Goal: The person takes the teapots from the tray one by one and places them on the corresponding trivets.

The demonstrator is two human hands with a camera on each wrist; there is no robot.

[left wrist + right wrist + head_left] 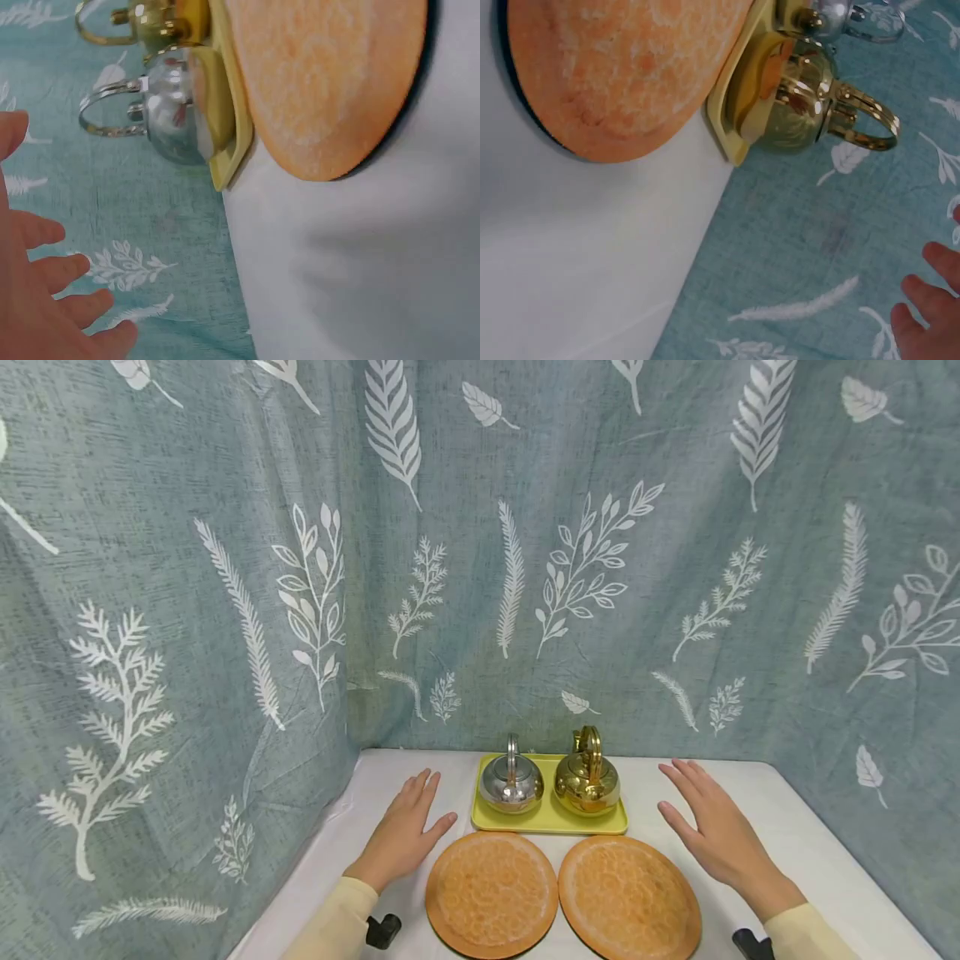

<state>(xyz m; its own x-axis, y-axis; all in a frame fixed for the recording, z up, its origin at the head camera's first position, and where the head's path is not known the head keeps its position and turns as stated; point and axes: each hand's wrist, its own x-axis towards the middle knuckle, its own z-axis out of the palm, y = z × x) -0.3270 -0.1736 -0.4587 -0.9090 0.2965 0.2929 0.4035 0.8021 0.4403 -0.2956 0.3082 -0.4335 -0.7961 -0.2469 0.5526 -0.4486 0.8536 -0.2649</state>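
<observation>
At the far side of the counter (780, 810), a yellow tray (549, 818) is set, and on it the silver kettle (512, 789) and the gold kettle (583, 792) are stood side by side. What either kettle contains, if anything, cannot be seen. Just in front, the left disc (491, 893) and the right disc (630, 897) are laid flat, close together. The left hand (405, 835) and the right hand (716, 831) are held well apart, fingers extended and nothing gripped, one on each outer side of the discs. The kettles are judged to be rigid and slick, heavier if filled; their polished bellies would be poorly gripped, so the silver handle (512, 758) and gold handle (595, 756) are the better holds. The discs are probably light, best taken by their rims.
</observation>
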